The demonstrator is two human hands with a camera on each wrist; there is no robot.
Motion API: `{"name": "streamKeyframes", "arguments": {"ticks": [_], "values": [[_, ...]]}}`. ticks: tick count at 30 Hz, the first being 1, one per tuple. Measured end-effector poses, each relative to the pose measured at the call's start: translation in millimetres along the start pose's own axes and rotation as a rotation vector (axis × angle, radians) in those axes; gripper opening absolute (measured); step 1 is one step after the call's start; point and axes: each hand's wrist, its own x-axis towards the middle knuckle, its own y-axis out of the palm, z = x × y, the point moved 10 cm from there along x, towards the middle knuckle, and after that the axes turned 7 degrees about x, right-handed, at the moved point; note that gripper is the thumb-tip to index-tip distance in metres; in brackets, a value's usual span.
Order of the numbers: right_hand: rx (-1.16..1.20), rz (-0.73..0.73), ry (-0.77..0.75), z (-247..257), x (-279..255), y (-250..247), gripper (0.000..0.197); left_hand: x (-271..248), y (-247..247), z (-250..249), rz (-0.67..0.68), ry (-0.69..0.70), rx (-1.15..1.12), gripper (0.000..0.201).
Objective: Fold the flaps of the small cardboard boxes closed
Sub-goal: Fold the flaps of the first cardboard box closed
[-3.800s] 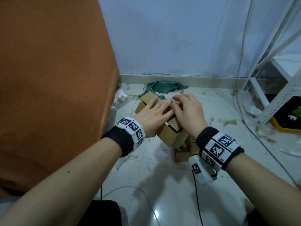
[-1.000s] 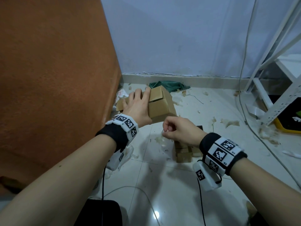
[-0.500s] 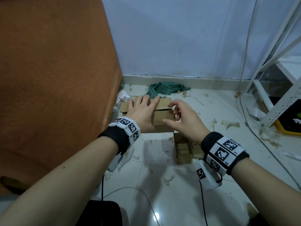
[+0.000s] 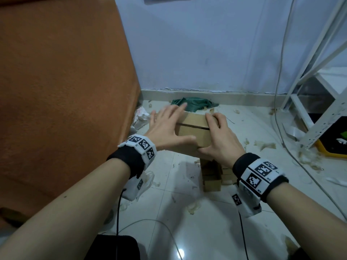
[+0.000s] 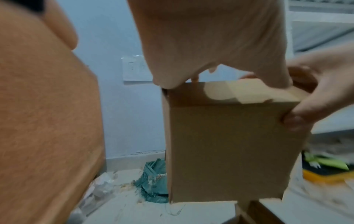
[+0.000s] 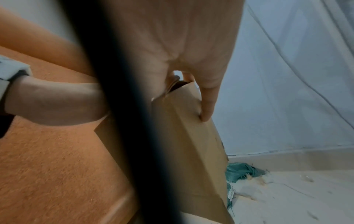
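Box [image 4: 193,134] held above the tiled floor [image 4: 187,222] between both hands, near an orange sofa [image 4: 62,91]. Left hand [image 4: 165,128] lies spread and flat on the top flaps, thumb along the near face. Right hand [image 4: 219,139] curls over the right edge, gripping it. More small boxes [image 4: 212,177] sit on the floor below

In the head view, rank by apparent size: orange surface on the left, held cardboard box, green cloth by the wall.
1. orange surface
2. cardboard box, partly covered by both hands
3. green cloth, farther away, so true size is uncertain
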Motion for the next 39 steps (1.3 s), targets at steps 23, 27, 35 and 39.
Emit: {"name": "streamKeyframes", "arguments": {"ticks": [23, 27, 35, 39], "values": [[0.292, -0.014, 0.297, -15, 18, -59, 0.117, -9, 0, -14, 0.178, -0.246, -1.302, 0.08], [0.149, -0.155, 0.377, -26, 14, -69, 0.103, -2, 2, -17, 0.148, -0.209, -1.148, 0.108], [0.233, -0.153, 0.288, 2, 16, -63, 0.099, -8, 11, 25, 0.06, -0.465, -1.126, 0.062], [0.348, -0.173, 0.257, 11, 13, -70, 0.103, -13, 5, 39, 0.006, -0.562, -0.838, 0.046]]}}
